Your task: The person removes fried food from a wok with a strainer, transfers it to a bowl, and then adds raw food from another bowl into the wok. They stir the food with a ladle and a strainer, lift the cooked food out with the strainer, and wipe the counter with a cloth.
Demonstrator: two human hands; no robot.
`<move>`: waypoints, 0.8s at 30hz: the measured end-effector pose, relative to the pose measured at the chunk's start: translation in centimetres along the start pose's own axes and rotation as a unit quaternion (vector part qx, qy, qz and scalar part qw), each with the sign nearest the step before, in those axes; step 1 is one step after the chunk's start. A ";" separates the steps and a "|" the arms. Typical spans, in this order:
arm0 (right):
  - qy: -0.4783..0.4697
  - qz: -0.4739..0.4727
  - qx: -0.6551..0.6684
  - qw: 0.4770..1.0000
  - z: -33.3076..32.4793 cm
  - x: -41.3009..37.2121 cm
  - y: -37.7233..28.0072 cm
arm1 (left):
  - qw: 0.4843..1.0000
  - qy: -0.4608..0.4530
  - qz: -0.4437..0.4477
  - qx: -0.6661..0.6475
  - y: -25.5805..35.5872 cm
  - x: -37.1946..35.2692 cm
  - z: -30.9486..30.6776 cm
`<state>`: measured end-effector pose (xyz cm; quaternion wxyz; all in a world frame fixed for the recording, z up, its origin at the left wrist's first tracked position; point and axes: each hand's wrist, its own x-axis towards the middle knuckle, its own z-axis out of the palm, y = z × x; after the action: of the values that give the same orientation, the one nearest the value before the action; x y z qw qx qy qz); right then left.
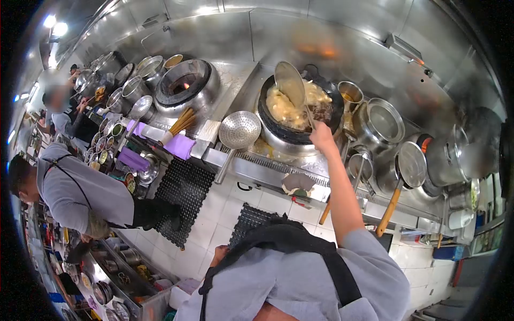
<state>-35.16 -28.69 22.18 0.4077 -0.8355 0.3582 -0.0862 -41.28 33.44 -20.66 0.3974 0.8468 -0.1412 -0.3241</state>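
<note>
My right hand [322, 137] is closed round the handle of a large round strainer [289, 84]. The strainer's bowl is tilted over a black wok [338, 109] on the stove. Pale, foamy food [284, 109] bubbles in the wok, with a darker patch at its right side. My left hand [219, 253] hangs low beside my body, near the apron, with its fingers curled; whether it holds anything is hidden. A perforated ladle [240, 130] lies on the counter edge left of the wok.
Left of the wok is a second burner [183, 85] with a flame; a bamboo brush [182, 122] and purple cloths [179, 146] lie before it. Pots and a wooden-handled strainer [412, 163] stand right. A co-worker [85, 187] bends at the left; another person is farther back.
</note>
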 end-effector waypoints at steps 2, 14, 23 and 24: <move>0.093 -0.117 -0.072 0.986 1.7 3.3 2.9 | 0.999 -0.011 0.014 0.028 -0.1 0.4 -0.1; 0.099 -0.065 -0.035 0.992 -10.4 -0.7 6.5 | 0.987 0.025 0.080 0.136 2.3 -1.7 0.5; 0.011 0.048 0.140 0.989 -9.4 7.6 9.8 | 0.998 0.051 -0.020 0.035 1.7 -2.7 0.3; -0.021 0.056 0.216 0.974 -7.8 8.6 10.7 | 0.998 0.058 -0.035 0.010 2.4 -2.9 -0.1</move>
<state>-37.91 -43.66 18.05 0.5904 -0.7077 0.3686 -0.1215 -43.36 33.39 -17.56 0.3845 0.8726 -0.0922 -0.2868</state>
